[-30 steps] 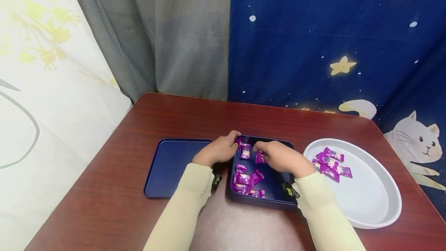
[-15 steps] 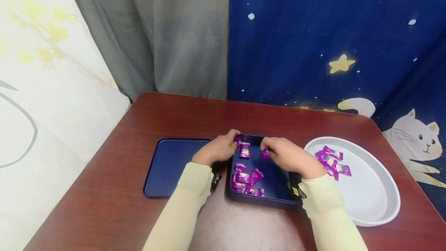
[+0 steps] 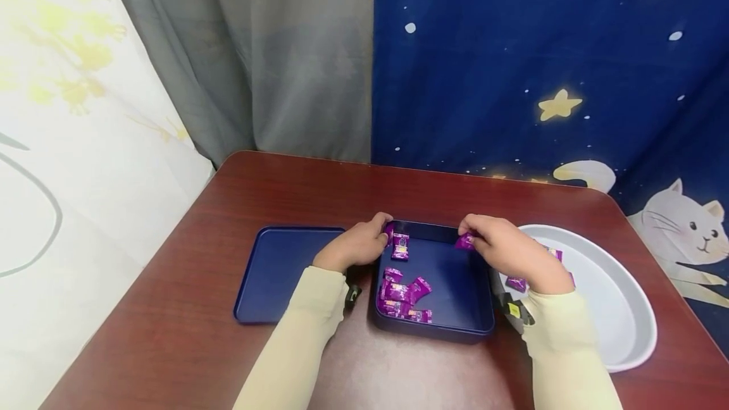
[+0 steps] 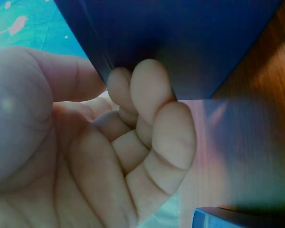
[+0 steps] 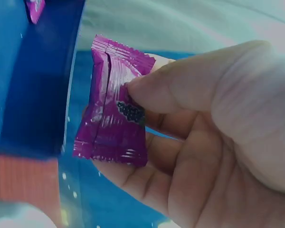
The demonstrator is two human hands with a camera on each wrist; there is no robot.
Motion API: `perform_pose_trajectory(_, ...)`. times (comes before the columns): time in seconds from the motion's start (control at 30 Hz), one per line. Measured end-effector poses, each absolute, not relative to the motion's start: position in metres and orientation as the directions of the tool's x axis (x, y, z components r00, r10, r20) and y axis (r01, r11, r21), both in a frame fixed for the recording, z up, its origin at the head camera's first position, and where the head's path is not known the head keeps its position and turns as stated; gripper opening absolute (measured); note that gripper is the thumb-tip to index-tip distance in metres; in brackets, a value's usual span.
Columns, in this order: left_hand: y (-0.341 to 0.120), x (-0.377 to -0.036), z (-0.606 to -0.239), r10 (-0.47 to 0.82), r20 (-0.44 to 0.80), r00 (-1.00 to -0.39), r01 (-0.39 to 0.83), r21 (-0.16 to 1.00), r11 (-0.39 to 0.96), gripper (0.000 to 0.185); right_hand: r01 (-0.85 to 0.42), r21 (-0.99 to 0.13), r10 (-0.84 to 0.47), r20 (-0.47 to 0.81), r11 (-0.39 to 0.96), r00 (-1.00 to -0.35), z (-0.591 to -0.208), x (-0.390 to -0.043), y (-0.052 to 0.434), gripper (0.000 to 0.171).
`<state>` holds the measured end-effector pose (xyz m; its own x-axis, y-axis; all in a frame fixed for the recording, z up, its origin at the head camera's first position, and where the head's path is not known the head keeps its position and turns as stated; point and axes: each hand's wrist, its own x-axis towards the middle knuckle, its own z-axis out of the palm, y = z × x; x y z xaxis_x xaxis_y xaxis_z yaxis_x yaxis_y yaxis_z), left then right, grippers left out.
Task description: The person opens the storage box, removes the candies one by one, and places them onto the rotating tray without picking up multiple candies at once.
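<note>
**benchwatcher:** What's on your feed? Start with the big stuff.

**remote_op:** Biggest thing I see is the red-brown table [image 3: 228,347], with curtains hanging behind it, grey on one side and dark blue with stars and a cat on the other. On the table's right sits a white oval plate [image 3: 621,334] with a few purple candies on it, mostly hidden behind the right arm. In the middle is the navy box [image 3: 455,290], and its flat navy lid [image 3: 279,271] lies just beside it on the left.

**benchwatcher:** And the hands?

**remote_op:** Left hand [image 3: 355,247] is on the box's far left corner. My left wrist view shows the fingers [image 4: 152,109] curled against the outside of the wall with the thumb on the other side, so it grips that edge. Right hand [image 3: 509,252] is up over the box's right rim, between box and plate, and it pinches one purple candy [image 3: 464,242]. In the right wrist view the thumb is clamped on the wrapper [image 5: 115,109] with the fingers behind it, candy clear of the box floor.

**benchwatcher:** Anything left in the box?

**remote_op:** Yeah, a loose cluster of purple candies [image 3: 401,296] along the left side, plus one [image 3: 401,247] right by the left hand.
</note>
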<state>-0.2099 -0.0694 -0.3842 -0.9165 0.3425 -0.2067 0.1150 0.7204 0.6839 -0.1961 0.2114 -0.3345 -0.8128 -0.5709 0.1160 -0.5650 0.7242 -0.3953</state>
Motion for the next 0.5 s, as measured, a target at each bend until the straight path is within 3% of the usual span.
perform_pose_trajectory(0.23,-0.070,-0.210,-0.385,0.335,-0.213,-0.918,0.104,0.686,0.720,0.045,-0.447,-0.484,-0.496,0.030,0.753,-0.868,-0.330,-0.196,0.231,0.019)
perform_pose_trajectory(0.5,-0.069,-0.209,-0.384,0.331,-0.212,-0.920,0.102,0.684,0.722,0.045,-0.418,-0.431,-0.438,0.056,0.800,-0.897,-0.339,-0.202,0.258,0.021)
